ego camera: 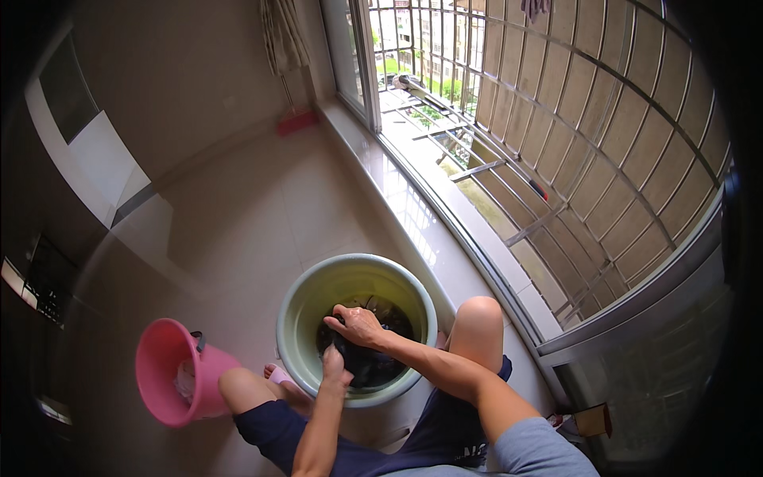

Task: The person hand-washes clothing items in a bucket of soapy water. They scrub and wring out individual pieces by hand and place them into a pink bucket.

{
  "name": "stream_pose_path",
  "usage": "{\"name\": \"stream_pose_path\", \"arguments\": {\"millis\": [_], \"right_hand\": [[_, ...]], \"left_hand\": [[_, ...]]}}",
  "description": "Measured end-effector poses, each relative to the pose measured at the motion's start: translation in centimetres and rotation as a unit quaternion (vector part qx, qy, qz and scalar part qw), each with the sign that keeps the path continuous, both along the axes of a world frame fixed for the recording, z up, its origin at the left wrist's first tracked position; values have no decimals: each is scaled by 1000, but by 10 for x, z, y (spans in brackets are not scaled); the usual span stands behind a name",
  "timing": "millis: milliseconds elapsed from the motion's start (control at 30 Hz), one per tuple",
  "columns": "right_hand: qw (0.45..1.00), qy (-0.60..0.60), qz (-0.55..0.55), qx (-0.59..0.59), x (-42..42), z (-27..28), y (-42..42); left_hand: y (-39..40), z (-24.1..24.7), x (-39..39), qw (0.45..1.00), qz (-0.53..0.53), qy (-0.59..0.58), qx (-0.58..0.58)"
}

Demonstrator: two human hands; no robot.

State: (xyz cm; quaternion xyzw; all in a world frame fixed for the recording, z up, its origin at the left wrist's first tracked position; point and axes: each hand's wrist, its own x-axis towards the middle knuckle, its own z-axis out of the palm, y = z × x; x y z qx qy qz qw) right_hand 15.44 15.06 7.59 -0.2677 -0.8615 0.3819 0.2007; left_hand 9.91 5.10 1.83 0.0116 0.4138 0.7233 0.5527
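Observation:
A large pale green plastic tub (298,286) stands on the floor between my knees. Dark wet cloth (372,364) lies in murky water at its bottom. My right hand (356,326) reaches across into the tub, its fingers bent over a bunched part of the cloth. Just below it, my left hand (335,365) grips the same dark bunch. The fingertips of both hands are partly hidden by the cloth and by the hands themselves.
To the left, a pink bucket (220,364) with a dark handle grip holds pale cloth (185,380). A raised tiled sill (411,220) runs along the right, below an open window with metal bars (572,113). A red broom (297,122) leans in the far corner.

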Motion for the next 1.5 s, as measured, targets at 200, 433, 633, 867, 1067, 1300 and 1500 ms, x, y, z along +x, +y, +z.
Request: {"name": "stream_pose_path", "arguments": {"millis": [200, 433, 633, 867, 1067, 1300, 1500], "right_hand": [[960, -56, 157, -227, 4, 1, 16], [955, -35, 180, -232, 9, -8, 20], [873, -115, 336, -335, 21, -10, 28], [867, -42, 236, -438, 23, -34, 18], [853, 104, -5, -511, 16, -24, 23], [992, -6, 123, -33, 0, -4, -30], [978, 45, 46, 200, 4, -14, -57]], "left_hand": [[-15, 22, -23, 941, -44, 336, 23], [-18, 24, -30, 921, -95, 376, -32], [-20, 44, -33, 984, -56, 168, 26], [-27, 70, -34, 989, -5, -40, 139], [-28, 41, -42, 990, 11, -93, 107], [-15, -64, -55, 997, 25, -72, 31], [5, -48, -20, 935, -6, -101, 341]]}}
